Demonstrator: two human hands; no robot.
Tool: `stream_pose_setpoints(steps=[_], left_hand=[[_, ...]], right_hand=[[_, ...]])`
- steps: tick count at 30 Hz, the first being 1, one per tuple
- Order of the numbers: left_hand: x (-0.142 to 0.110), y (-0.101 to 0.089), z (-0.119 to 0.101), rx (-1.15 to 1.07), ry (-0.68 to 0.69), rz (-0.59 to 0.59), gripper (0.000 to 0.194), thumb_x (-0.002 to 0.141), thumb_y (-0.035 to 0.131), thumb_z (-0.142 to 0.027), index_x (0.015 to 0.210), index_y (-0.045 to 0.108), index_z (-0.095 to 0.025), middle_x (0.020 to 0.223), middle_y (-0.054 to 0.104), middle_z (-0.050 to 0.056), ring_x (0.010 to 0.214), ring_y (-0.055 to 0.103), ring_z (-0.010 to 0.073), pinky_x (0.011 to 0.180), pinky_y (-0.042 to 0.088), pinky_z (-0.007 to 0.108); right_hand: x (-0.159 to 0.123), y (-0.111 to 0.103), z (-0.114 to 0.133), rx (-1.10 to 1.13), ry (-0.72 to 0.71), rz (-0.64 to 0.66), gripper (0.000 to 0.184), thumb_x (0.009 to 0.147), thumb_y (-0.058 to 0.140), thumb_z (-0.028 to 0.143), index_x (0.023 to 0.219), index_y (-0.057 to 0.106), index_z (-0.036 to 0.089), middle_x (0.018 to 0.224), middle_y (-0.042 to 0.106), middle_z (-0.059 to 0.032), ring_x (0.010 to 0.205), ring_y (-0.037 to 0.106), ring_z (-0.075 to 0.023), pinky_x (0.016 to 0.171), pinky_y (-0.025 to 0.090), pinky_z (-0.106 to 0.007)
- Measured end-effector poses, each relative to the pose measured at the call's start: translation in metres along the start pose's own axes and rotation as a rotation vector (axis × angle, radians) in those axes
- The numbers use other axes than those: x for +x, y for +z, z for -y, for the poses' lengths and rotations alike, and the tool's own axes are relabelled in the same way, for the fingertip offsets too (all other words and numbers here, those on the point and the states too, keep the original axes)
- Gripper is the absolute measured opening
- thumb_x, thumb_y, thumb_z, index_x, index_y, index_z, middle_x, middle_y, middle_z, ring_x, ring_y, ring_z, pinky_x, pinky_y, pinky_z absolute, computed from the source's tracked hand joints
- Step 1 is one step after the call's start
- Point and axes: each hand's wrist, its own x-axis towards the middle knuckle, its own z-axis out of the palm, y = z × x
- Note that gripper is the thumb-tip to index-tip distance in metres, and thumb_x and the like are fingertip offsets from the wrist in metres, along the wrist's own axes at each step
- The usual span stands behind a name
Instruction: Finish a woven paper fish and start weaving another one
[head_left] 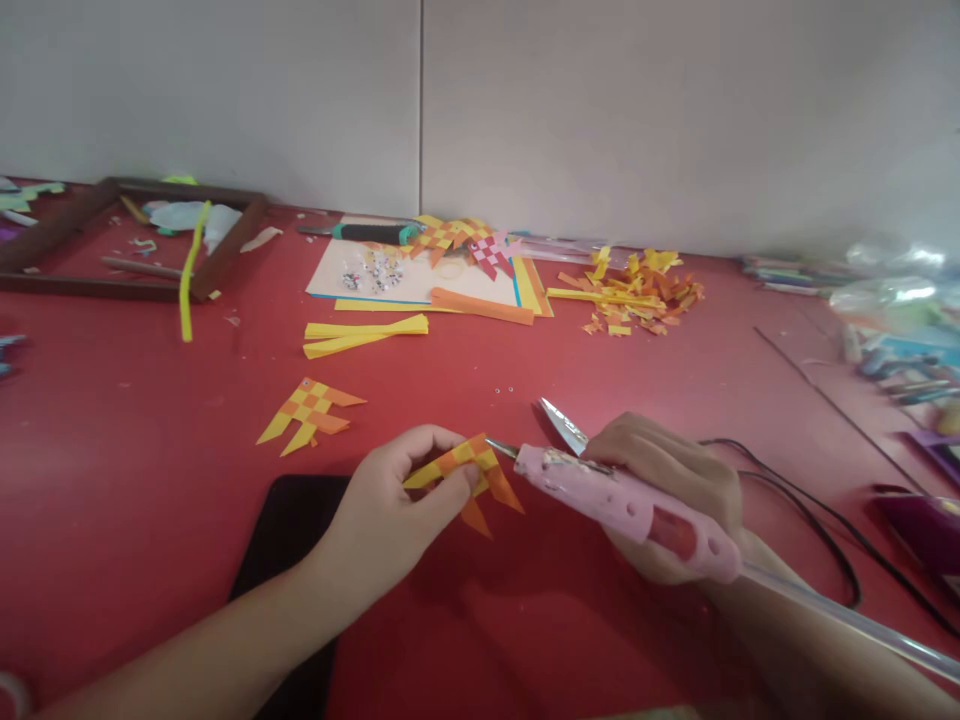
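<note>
My left hand [409, 495] pinches a woven paper fish [484, 458] of orange and yellow strips between thumb and fingers. My right hand [660, 480] is wrapped round a pink hot glue gun [592, 490], with a clear glue stick [847, 615] coming out of its back end. The gun's metal nozzle meets or nearly meets the fish's upper corner. Just beyond my right hand are scissor blades [562, 425]; their handles are hidden, so whether that hand touches them I cannot tell. Another woven fish [311, 410] with a small eye lies flat on the red table.
A black flat device or mat [289, 530] lies under my left forearm. Yellow paper strips [364, 333], paper sheets [412, 275] with googly eyes [379, 272], a cutter [375, 233] and a scrap pile [637, 290] are farther back. A wooden frame [105, 287] stands left; a black cable [810, 500] runs right.
</note>
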Motion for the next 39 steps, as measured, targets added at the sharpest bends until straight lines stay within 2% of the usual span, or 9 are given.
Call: stream_pose_setpoints(steps=[3,9,16,32,39], left_hand=[[-0.0011,-0.0001,0.0013,0.048,0.024,-0.008,0.019,0.087,0.06,-0.038,0.087,0.065,-0.02,0.08,0.065,-0.001,0.067,0.054,0.0111,0.058,0.042,0.021],[-0.0009,-0.0006,0.0025,0.088,0.065,-0.029,0.024,0.089,0.057,-0.041,0.081,0.061,-0.019,0.068,0.056,-0.004,0.058,0.045,0.0088,0.051,0.036,0.019],[-0.0001,-0.0015,0.0002,0.157,0.127,-0.07,0.02,0.087,0.058,-0.036,0.076,0.06,-0.019,0.062,0.052,-0.005,0.054,0.042,0.0081,0.048,0.034,0.018],[0.0,-0.0019,0.002,0.241,0.178,-0.092,0.015,0.086,0.057,-0.032,0.078,0.061,-0.019,0.065,0.056,-0.004,0.055,0.047,0.0091,0.049,0.038,0.019],[-0.0015,0.0,0.004,0.163,0.17,-0.098,0.011,0.087,0.059,-0.031,0.09,0.062,-0.021,0.078,0.065,-0.002,0.065,0.058,0.0112,0.057,0.045,0.02]], right_hand=[[0.0003,0.0023,0.0015,0.009,0.002,0.002,0.019,0.073,0.056,0.015,0.092,0.057,0.017,0.074,0.06,-0.0052,0.063,0.052,-0.0159,0.056,0.044,-0.031],[-0.0001,0.0039,-0.0007,0.002,-0.008,0.008,0.017,0.075,0.056,0.017,0.091,0.057,0.016,0.072,0.059,-0.0051,0.062,0.052,-0.0156,0.054,0.042,-0.031],[0.0,0.0041,0.0,-0.007,-0.012,-0.005,0.015,0.072,0.056,0.015,0.087,0.056,0.017,0.068,0.057,-0.0033,0.057,0.048,-0.0143,0.052,0.039,-0.03],[0.0016,0.0022,0.0022,-0.027,-0.001,0.008,0.013,0.073,0.056,0.021,0.086,0.055,0.019,0.067,0.055,-0.0024,0.056,0.049,-0.0146,0.051,0.04,-0.03],[0.0006,0.0024,0.0018,-0.041,-0.001,0.007,0.012,0.074,0.055,0.022,0.086,0.054,0.02,0.066,0.056,-0.002,0.056,0.049,-0.0148,0.051,0.04,-0.03]])
